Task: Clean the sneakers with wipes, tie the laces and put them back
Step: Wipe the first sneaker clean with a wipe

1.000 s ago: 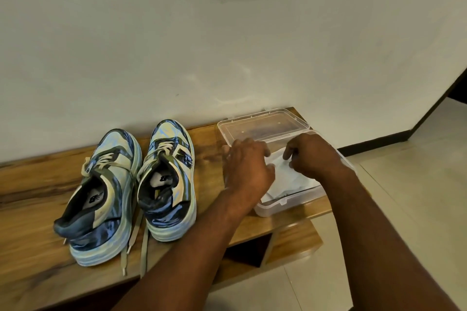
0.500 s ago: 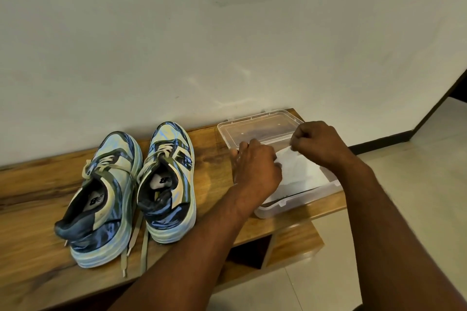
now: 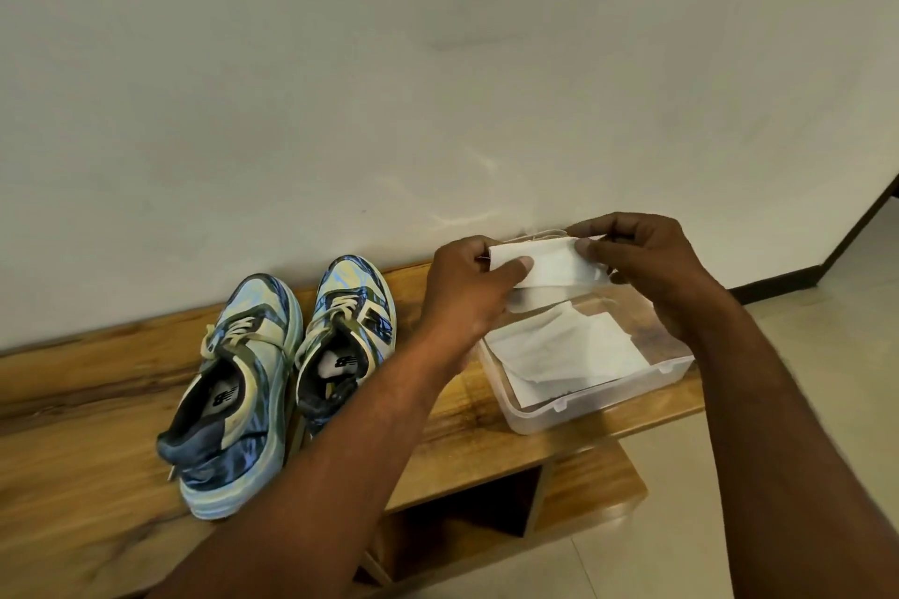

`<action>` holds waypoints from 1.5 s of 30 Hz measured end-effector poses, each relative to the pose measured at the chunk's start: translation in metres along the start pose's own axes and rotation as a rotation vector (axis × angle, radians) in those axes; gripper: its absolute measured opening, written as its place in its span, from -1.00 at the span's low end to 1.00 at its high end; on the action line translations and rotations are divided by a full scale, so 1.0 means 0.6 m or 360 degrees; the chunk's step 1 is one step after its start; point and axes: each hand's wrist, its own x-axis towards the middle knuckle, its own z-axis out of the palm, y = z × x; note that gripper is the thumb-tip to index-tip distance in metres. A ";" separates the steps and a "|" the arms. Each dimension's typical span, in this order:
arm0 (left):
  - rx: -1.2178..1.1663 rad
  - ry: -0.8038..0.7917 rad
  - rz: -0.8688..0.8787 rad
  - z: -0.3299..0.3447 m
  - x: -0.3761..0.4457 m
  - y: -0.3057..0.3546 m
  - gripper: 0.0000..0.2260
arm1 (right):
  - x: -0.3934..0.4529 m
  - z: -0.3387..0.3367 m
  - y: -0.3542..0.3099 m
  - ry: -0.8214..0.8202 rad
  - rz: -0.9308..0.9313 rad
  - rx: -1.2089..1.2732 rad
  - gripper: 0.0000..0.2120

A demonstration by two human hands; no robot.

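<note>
Both forearms enter from bottom edge, reaching fwd over the bench (image 3: pixel 73 477).

L hand (image 3: pixel 467 292): fingers curled, thumb pressed flat on top of a white wipe (image 3: pixel 549 265), pinching its L end. R hand (image 3: pixel 652 268): thumb + forefinger nipped on the wipe's R end, other fingers bent behind it. Wipe stretched between the two hands, held in air above the box, not touching it.

Clear plastic box (image 3: pixel 608 399) sits at bench's R end, near its front edge, open. More white wipes (image 3: pixel 569 350) lie loose inside, directly below the held one.

Sneakers: pair, blue/cream, on bench L of the box, heels toward camera, toes toward back edge at the wall (image 3: pixel 438 88). L sneaker (image 3: pixel 233 394) + R sneaker (image 3: pixel 345 340) side by side, touching or nearly so. Laces (image 3: pixel 238 326) look loose; a lace end hangs by the nearer heel. L forearm crosses in front of R sneaker's heel.

Lower shelf (image 3: pixel 584 486) visible under bench's R end.
</note>
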 end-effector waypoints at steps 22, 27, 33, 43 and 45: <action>0.0001 0.0402 0.0081 -0.246 -0.121 -0.066 -0.78 | -0.056 0.261 -0.053 -0.0920 -0.0012 -0.0043 -0.89; -0.0072 0.0448 0.0185 -0.265 -0.120 -0.064 -0.72 | -0.054 0.283 -0.049 -0.0849 0.0136 0.0155 -0.92; 0.0310 0.0373 0.0194 -0.277 -0.151 -0.082 -0.57 | -0.027 0.289 -0.042 -0.0582 0.0284 0.0410 -0.89; 0.1630 0.0369 0.0634 -0.268 -0.159 -0.115 -0.52 | -0.041 0.315 -0.005 -0.0110 0.0126 0.0219 -0.84; 0.1778 0.0413 0.0618 -0.276 -0.158 -0.115 -0.51 | -0.054 0.317 0.005 -0.0009 0.0057 0.0155 -0.81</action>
